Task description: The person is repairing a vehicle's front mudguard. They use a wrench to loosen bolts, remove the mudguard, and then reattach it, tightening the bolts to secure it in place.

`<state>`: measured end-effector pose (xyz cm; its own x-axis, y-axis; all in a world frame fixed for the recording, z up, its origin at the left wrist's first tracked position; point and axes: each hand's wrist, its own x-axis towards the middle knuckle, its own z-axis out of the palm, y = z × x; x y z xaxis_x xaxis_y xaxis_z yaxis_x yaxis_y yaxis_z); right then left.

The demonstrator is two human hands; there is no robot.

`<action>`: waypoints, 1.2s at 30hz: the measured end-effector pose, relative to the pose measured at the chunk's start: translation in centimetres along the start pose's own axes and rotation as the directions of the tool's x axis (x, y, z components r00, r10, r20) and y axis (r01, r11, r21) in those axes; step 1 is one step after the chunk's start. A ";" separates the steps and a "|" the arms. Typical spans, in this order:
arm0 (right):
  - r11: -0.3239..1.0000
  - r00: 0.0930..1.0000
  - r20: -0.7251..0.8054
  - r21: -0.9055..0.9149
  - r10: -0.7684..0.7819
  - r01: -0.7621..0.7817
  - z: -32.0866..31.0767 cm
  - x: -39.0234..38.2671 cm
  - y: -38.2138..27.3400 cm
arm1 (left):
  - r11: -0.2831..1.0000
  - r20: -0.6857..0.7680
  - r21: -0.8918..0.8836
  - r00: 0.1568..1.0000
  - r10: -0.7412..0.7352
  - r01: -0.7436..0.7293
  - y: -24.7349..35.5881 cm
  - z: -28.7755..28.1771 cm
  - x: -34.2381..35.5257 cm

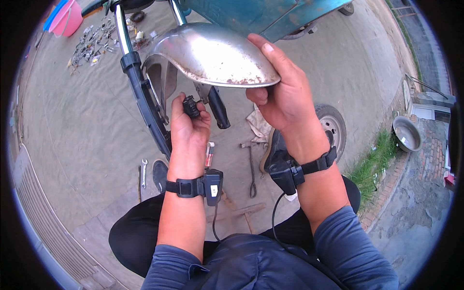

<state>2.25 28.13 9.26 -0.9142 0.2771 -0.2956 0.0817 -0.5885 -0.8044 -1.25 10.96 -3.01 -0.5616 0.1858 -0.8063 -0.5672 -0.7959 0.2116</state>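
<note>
A shiny metal fender [217,53], rust-spotted along its lower edge, sits between the legs of a front fork [142,99] with chrome upper tubes and black lower parts. My right hand [287,94] grips the fender's near right end, thumb on top and fingers curled beneath. Below the fender, my left hand [187,128] is closed around a small black ribbed piece [191,107], whose exact kind I cannot make out. Just right of that piece hangs the other black fork leg [218,108]. The fender hides the fork's far middle part.
On the ground lie a wrench [144,173], a red-handled tool [210,153], a long metal tool [252,169] and a rag [259,123]. A wheel [332,126] stands beyond my right forearm. Scattered small parts [94,43] and a pink bucket [66,19] are far left. A teal vehicle body [270,17] is ahead.
</note>
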 end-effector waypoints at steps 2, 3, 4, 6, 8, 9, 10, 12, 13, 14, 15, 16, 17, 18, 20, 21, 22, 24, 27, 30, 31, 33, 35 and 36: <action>1.000 1.000 0.003 0.010 -0.015 0.015 -0.1 0.2 0.1 | 1.000 0.001 0.001 1.000 -0.009 0.009 -0.2 0.1 -0.2; 1.000 1.000 0.010 0.014 -0.022 0.022 -0.2 0.3 0.1 | 1.000 -0.005 0.000 1.000 -0.011 0.011 -0.1 0.3 -0.3; 0.999 0.999 0.018 0.019 -0.030 0.029 -0.2 0.3 0.2 | 1.000 -0.011 -0.001 1.000 -0.013 0.013 -0.1 0.4 -0.3; 0.999 0.999 0.001 0.019 -0.039 0.039 0.1 -0.1 0.5 | 1.000 -0.008 0.004 1.000 -0.010 0.010 -0.1 0.3 -0.3; 0.999 0.999 -0.011 0.024 -0.036 0.037 0.5 -0.6 0.8 | 1.000 0.001 0.003 1.000 -0.008 0.008 0.0 0.2 -0.1; 0.999 0.999 -0.016 0.030 -0.030 0.030 0.6 -0.8 0.9 | 1.000 0.008 0.000 1.000 -0.009 0.009 0.1 0.1 0.0; 0.999 1.000 -0.020 0.035 -0.023 0.023 0.6 -0.9 1.0 | 1.000 0.016 -0.003 1.000 -0.010 0.010 0.1 0.1 0.1; 0.999 1.000 -0.024 0.030 -0.014 0.014 0.2 -0.6 0.9 | 1.000 -0.016 0.005 1.000 -0.013 0.013 0.1 0.1 0.2; 1.000 1.000 -0.027 0.028 -0.009 0.010 0.1 -0.4 0.8 | 1.000 -0.032 0.010 0.999 -0.015 0.015 0.0 0.2 0.1; 1.000 1.000 -0.016 0.025 -0.018 0.018 0.0 -0.2 0.8 | 1.000 -0.028 0.009 0.999 -0.015 0.015 0.0 0.3 0.1; 0.999 1.000 -0.008 0.023 -0.025 0.025 0.0 -0.1 0.8 | 1.000 -0.027 0.011 1.000 -0.017 0.017 0.0 0.2 0.1; 0.999 0.999 0.000 0.021 -0.033 0.033 -0.1 0.0 0.9 | 1.000 -0.025 0.013 1.000 -0.018 0.018 -0.1 0.2 0.0; 0.999 0.999 0.001 0.027 -0.038 0.038 -0.2 0.1 0.9 | 1.000 -0.024 0.015 1.000 -0.009 0.009 -0.1 0.2 0.0; 0.999 0.999 0.005 0.034 -0.042 0.041 -0.2 0.2 1.0 | 1.000 -0.023 0.016 1.000 0.004 -0.004 -0.1 0.2 0.0; 0.998 0.999 0.004 0.044 -0.041 0.040 -0.3 0.3 1.1 | 0.999 -0.008 0.041 0.999 0.032 -0.032 -0.3 -0.1 0.0; 0.998 0.999 -0.001 0.046 -0.038 0.038 -0.3 0.3 1.0 | 0.997 0.008 0.063 0.999 0.047 -0.048 -0.5 -0.5 0.1; 0.998 0.999 -0.006 0.048 -0.035 0.035 -0.3 0.3 0.9 | 0.994 0.025 0.086 0.998 0.061 -0.063 -0.8 -0.8 0.1; 0.998 0.999 -0.016 0.041 -0.047 0.048 0.0 0.4 0.8 | 0.989 0.092 0.095 0.990 0.108 -0.117 -1.4 -1.7 0.2; 0.998 0.999 -0.018 0.035 -0.048 0.048 0.0 0.4 0.9 | 0.977 0.211 0.117 0.966 0.151 -0.178 -1.7 -3.4 0.9; 0.996 0.999 -0.008 0.081 -0.033 0.033 -0.4 0.5 1.2 | 0.974 0.203 0.121 0.965 0.165 -0.192 -1.8 -4.0 0.9; 0.994 1.000 -0.004 0.103 -0.027 0.028 -0.6 0.5 1.4 | 0.975 0.177 0.119 0.970 0.166 -0.189 -1.9 -3.8 0.6; 0.990 0.998 0.010 0.128 -0.056 0.054 -1.9 1.1 2.3 | 0.984 0.095 0.111 0.987 0.130 -0.140 -1.8 -2.6 -0.3; 0.999 0.998 -0.041 0.026 -0.040 0.041 -4.5 2.1 4.2 | 0.991 0.039 0.101 0.996 0.083 -0.086 -2.0 -1.8 -0.9; 0.997 0.995 -0.098 -0.077 -0.008 0.000 -6.0 2.7 6.1 | 0.993 0.017 0.099 0.998 0.063 -0.064 -1.8 -1.7 -1.1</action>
<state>2.64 29.87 0.42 -0.8717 0.3546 -0.3382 0.1120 -0.5278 -0.8419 1.42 11.23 -3.47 -0.6062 0.1450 -0.7820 -0.5868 -0.7452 0.3168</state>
